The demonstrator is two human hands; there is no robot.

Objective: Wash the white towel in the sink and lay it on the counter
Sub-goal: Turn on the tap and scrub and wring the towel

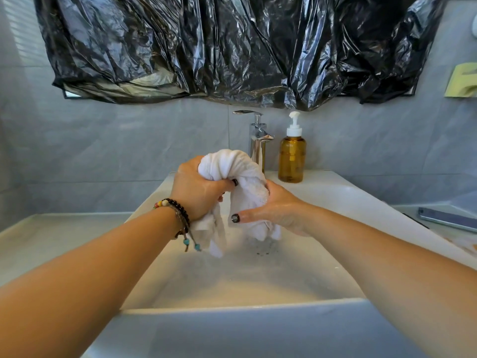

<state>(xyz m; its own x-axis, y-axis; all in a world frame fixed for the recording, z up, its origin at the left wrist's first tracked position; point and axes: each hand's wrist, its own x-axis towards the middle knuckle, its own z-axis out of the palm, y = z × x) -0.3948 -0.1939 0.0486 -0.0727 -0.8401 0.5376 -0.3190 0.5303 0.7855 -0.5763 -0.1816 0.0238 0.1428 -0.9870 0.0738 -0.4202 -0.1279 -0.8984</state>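
The white towel [240, 171] is bunched and twisted into an arch above the white sink [232, 308]. My left hand [196, 189] grips its left part, with a loose end hanging below my wrist. My right hand [273, 210] holds the right part, fingers wrapped round it and thumb pointing left. Water drips from the towel onto the basin near the drain [263, 248]. The white counter [64, 228] lies to the left of the sink.
A chrome faucet [258, 138] stands behind the towel, with an amber pump bottle [292, 158] to its right. A phone [446, 218] lies on the counter at right. Black plastic sheeting [232, 47] covers the wall above. A yellow-green object [463, 81] hangs at the far right.
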